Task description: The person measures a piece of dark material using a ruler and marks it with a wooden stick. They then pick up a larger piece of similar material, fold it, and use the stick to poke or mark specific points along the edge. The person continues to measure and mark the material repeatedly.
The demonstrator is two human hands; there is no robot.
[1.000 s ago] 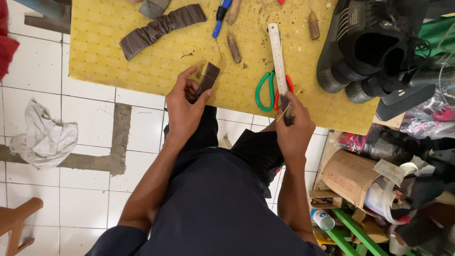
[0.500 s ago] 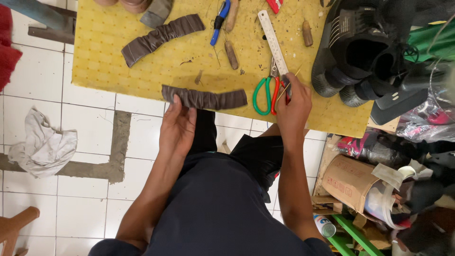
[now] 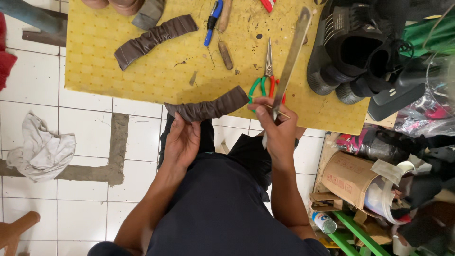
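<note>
Below, yellow mat point(image 3: 118, 61) over white tiles point(image 3: 33, 95); left hand point(image 3: 182, 140) grips ruched strap point(image 3: 208, 108); right hand point(image 3: 277, 128) clenches ruler point(image 3: 291, 54).

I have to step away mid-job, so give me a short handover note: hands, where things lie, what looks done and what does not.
Left hand: holds the near end of a brown ruched leather strip at the yellow mat's front edge.
Right hand: grips a long metal ruler and a thin stick, touching the strip's other end.
Green-handled scissors lie on the mat behind the right hand.
A second ruched strip lies at the back left.
Done: both strips are gathered.
Left: the held strip shows no visible cut or mark.
</note>
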